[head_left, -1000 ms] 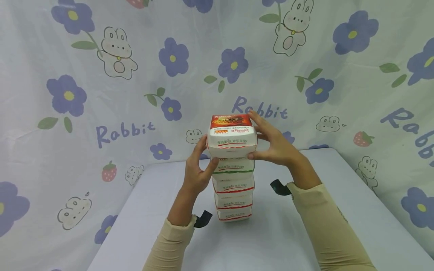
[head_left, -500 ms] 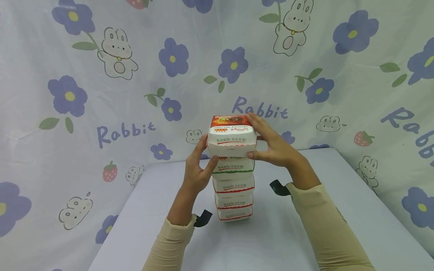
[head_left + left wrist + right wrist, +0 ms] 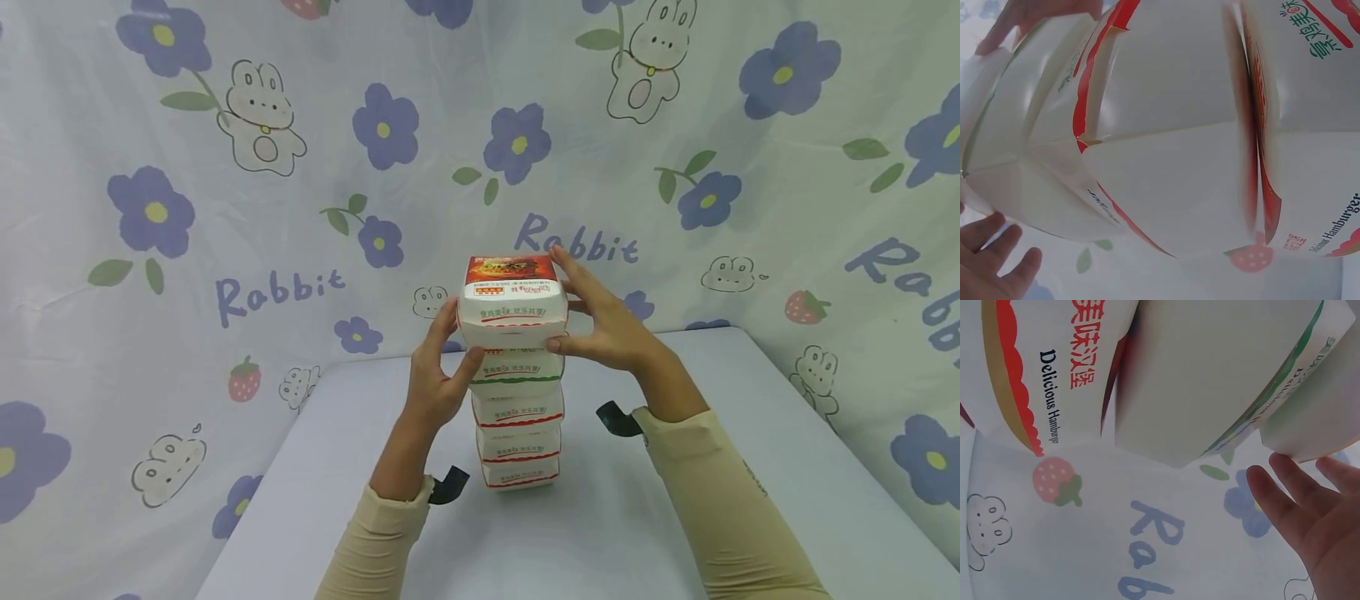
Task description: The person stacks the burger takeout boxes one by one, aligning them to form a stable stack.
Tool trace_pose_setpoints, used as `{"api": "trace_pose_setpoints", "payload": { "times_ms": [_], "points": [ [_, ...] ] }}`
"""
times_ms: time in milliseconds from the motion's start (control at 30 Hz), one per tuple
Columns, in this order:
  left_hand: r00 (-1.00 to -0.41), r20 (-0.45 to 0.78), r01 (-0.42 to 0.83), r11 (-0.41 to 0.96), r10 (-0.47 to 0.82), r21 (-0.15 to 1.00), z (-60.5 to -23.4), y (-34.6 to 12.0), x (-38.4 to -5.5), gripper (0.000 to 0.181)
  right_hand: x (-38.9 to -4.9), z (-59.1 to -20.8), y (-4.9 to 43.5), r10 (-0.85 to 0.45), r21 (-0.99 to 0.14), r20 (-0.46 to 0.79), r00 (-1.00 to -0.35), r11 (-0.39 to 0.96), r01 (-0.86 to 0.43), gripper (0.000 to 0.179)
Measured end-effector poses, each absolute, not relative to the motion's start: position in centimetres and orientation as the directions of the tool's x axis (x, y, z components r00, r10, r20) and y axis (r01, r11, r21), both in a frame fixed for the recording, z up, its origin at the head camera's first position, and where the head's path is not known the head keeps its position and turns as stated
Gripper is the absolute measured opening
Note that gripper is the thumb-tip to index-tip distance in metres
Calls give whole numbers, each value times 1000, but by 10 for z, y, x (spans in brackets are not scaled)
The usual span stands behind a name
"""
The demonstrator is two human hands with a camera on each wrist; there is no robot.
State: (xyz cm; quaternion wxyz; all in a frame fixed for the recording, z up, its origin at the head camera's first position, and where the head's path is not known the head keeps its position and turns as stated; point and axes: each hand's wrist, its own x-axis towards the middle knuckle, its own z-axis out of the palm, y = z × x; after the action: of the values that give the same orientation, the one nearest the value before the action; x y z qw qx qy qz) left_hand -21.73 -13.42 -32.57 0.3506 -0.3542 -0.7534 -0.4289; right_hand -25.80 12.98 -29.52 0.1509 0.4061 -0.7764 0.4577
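A white hamburger box (image 3: pixel 513 312) with a red burger picture on its lid tops an upright stack of similar boxes. My left hand (image 3: pixel 437 379) holds its left side, thumb at the lower front corner. From the right, my right hand (image 3: pixel 603 325) holds the same box, its thumb at the lower front edge and its fingers along the far side. Directly beneath is a green-banded box (image 3: pixel 517 371). Further down are red-banded boxes (image 3: pixel 519 411). In the right wrist view, fingertips (image 3: pixel 1282 464) touch a box's edge.
The stack stands on a white-covered table (image 3: pixel 615 533). Behind it hangs a pale curtain (image 3: pixel 442 208) printed with rabbits and purple flowers. Dark curved pieces stick out at the left cuff (image 3: pixel 450 485) and the right cuff (image 3: pixel 620 418).
The right hand's upper fingers shift slightly on the top box, leaning over its lid half a second ago and rising beside it now. The stack and the left hand stay in place.
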Motion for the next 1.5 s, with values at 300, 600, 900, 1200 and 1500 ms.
{"api": "trace_pose_setpoints", "payload": {
  "times_ms": [300,600,900,1200,1500],
  "points": [
    [-519,823,826,380,229,415,-310,-127,-195,61,-260,-299,129,-494,-604,594,-635,247,-758,105],
    [-526,821,822,382,222,422,-314,-128,-196,63,-260,-302,130,-502,-615,591,-632,228,-755,107],
    [-529,822,813,404,211,420,-318,-127,-196,64,-261,-305,130,-510,-618,595,-622,206,-759,108],
    [-536,818,807,412,209,424,-326,-131,-203,64,-258,-303,130,-514,-621,583,-629,216,-753,107],
    [-529,822,806,429,212,408,-347,-140,-224,73,-259,-306,131,-506,-629,570,-648,238,-740,106]
  ]
}}
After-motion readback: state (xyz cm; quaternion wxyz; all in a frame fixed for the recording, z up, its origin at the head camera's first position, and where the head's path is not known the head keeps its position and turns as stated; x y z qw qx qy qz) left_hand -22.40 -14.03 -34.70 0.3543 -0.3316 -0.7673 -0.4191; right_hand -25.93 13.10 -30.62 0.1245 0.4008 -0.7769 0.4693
